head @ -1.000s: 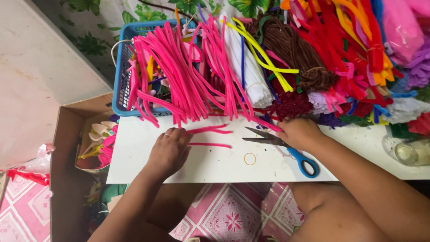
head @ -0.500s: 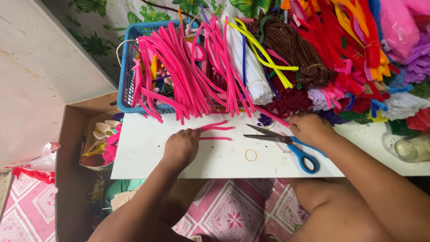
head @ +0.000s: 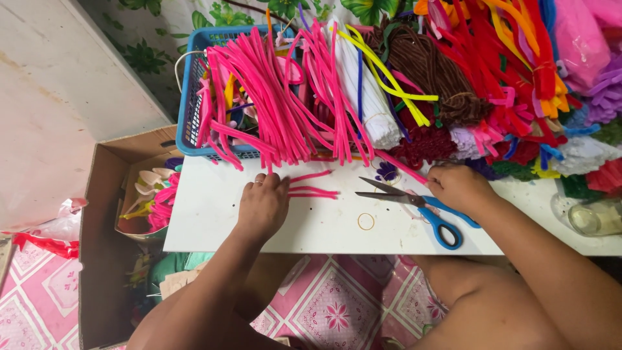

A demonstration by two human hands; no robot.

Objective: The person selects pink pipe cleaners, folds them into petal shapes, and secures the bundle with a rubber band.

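Left hand (head: 262, 206) touches pink pipe cleaners (head: 314, 190); right hand (head: 459, 186) rests beside scissors (head: 414, 202).

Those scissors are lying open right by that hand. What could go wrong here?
The scissors lie with blades apart, tips pointing toward the left hand, so a careless reach might nick a finger. The right hand sits beside the handles and could knock them. The pink stems overhang the basket and might slide onto the short cut pieces.
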